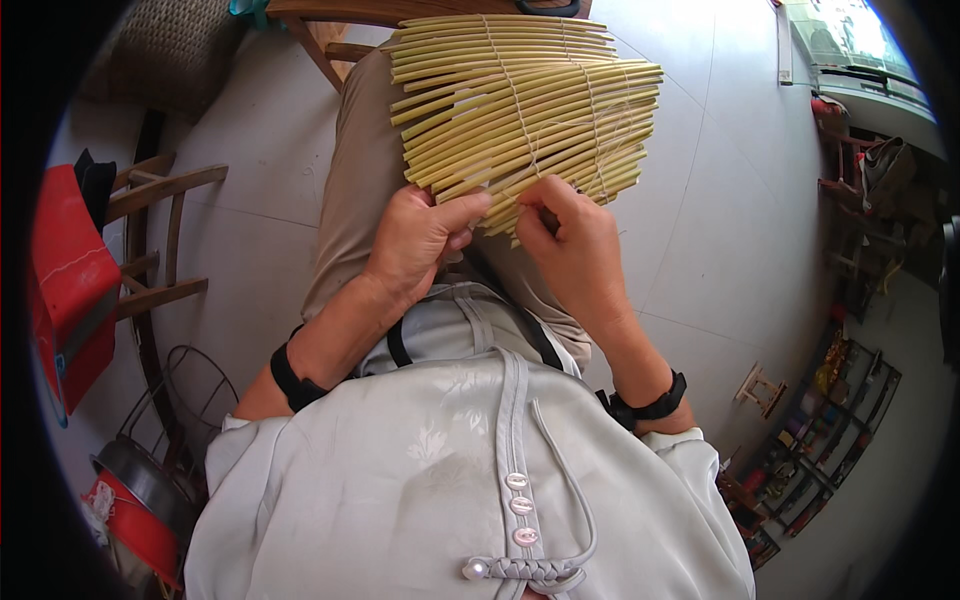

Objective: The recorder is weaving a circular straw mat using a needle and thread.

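A mat of yellow-green plant stalks (517,120) lies across my lap and thighs, its rows bound by pale thread (517,97). The stalks fan out and overlap in two layers towards the far side. My left hand (420,236) grips the mat's near edge, thumb on top of the stalk ends. Beside it, my right hand (577,240) has thumb and forefinger pinched together where the binding thread meets the near stalks. The fingertips partly hide what they pinch, which looks like the thread. Loose thread loops (600,127) lie over the mat's right part.
A wooden stool or bench (435,9) stands beyond the mat, with a dark handle on it. At left are a wooden chair frame (169,187), a red cloth or bag (71,277) and a metal basin (142,472). A shelf rack (832,435) and a small wooden stool (761,390) stand right.
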The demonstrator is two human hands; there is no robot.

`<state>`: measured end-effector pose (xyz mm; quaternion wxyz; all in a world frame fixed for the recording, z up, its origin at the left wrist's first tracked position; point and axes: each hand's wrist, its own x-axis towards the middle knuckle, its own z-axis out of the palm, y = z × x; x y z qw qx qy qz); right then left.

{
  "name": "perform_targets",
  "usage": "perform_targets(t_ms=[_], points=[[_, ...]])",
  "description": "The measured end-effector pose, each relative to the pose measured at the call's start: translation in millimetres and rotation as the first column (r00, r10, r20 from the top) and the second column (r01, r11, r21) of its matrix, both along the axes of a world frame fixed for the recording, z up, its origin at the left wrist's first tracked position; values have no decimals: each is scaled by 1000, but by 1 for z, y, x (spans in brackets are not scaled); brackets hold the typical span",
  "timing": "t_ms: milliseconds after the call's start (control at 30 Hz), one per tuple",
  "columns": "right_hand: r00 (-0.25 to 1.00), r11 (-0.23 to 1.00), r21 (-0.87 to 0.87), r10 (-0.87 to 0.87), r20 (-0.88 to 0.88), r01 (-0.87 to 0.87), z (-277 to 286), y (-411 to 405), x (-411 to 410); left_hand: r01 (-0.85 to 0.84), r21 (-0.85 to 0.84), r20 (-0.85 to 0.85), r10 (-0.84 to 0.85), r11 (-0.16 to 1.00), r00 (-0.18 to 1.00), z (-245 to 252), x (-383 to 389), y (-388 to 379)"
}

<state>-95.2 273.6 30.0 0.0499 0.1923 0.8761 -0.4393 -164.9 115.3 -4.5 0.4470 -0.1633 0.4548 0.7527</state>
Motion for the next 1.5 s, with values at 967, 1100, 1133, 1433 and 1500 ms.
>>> perform_targets(t_ms=[967, 1100, 1133, 1433, 1500], points=[[965, 947, -233, -246, -88, 221, -19, -12, 16, -59, 80, 154, 46, 995, 987, -4, 6, -1], [948, 924, -280, -299, -106, 260, -27, -11, 23, -25, 80, 135, 14, 997, 991, -4, 11, -3], [952, 936, -253, -281, -123, 243, -28, -10, 24, -21, 75, 135, 11, 997, 991, -4, 12, -2], [957, 952, -213, -253, -139, 221, -26, -13, 24, -3, 73, 100, -5, 997, 995, -3, 19, 0], [957, 957, -189, -248, -149, 219, -28, -13, 26, -8, 78, 98, 1, 997, 995, -2, 22, 1]])
